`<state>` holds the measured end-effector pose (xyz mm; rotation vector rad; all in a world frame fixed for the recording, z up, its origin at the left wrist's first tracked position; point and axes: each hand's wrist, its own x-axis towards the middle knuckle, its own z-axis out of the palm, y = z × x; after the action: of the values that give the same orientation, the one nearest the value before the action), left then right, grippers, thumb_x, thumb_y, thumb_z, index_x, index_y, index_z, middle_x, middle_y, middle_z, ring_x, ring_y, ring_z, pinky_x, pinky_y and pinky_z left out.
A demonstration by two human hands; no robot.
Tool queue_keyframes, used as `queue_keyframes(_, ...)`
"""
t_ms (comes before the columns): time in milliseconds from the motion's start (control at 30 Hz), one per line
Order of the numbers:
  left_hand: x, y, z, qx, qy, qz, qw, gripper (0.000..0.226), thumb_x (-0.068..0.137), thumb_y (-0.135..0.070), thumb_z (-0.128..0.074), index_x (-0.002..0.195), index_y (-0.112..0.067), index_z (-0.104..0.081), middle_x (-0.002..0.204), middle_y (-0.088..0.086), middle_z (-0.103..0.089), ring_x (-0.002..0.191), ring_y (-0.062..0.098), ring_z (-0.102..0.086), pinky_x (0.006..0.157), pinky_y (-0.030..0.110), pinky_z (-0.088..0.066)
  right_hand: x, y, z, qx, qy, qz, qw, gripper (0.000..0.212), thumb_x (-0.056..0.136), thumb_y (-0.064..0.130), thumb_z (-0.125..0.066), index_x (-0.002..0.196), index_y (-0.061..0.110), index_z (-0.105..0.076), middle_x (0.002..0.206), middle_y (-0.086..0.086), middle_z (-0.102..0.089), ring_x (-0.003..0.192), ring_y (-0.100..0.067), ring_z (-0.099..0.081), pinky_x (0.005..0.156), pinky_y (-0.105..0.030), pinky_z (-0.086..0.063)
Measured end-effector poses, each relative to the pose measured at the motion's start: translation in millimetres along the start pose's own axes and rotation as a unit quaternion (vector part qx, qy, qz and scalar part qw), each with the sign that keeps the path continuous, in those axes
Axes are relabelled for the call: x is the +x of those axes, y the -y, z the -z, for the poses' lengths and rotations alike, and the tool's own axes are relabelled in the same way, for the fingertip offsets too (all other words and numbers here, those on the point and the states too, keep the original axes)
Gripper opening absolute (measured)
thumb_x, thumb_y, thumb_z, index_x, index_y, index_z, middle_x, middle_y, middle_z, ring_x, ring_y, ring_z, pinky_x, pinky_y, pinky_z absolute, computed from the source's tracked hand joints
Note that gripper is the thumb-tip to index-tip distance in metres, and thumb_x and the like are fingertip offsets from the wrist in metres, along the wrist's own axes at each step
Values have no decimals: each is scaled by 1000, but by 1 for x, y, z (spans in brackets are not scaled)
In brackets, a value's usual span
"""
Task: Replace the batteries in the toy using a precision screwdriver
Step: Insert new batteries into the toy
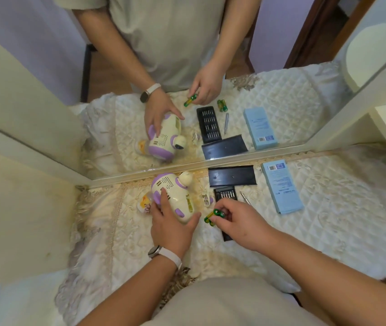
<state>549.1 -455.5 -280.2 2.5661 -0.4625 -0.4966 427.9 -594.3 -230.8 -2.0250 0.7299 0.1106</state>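
Observation:
A cream and purple toy [175,196] lies on its side on the quilted cloth, its underside with an open battery slot facing right. My left hand [172,222] holds the toy's body, fingers spread over it. My right hand [236,222] pinches a pair of green and yellow batteries [214,215] just right of the toy. A slim silver screwdriver [245,197] lies beside the black bit tray [225,194], which my right hand partly covers.
The tray's black lid [232,175] and a light blue box [281,185] lie near the mirror [187,67], which repeats the scene and shows more batteries behind my hand. A small cartoon sticker piece [145,204] lies left of the toy. A cream wall panel [22,220] stands at left.

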Motion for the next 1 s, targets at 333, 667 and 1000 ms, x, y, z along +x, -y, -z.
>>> queue_keyframes(333,7,0,20,-70,-19,1,997,98,63,-56,-68,148,-32,-25,129,5,-47,111,25,-53,85,44,-53,11,8,15,40,-15,-3,999,16,88,37,-67,101,27,-63,77,8,-63,66,-6,-55,69,-31,-51)
queue_keyframes(667,-22,0,63,-350,46,-95,931,72,76,3,-77,123,-43,-47,105,-35,-61,96,-9,-61,76,14,-52,-1,76,14,36,-59,75,995,8,87,32,-69,92,29,-63,72,6,-61,61,-1,-52,63,-25,-46)
queue_keyframes(1000,-41,2,87,-454,111,-149,871,83,75,7,-75,145,-15,-36,143,-2,-44,104,-8,-60,76,11,-51,-33,118,12,-20,-102,112,988,17,88,31,-68,104,27,-65,80,8,-68,68,-6,-60,70,-34,-53)
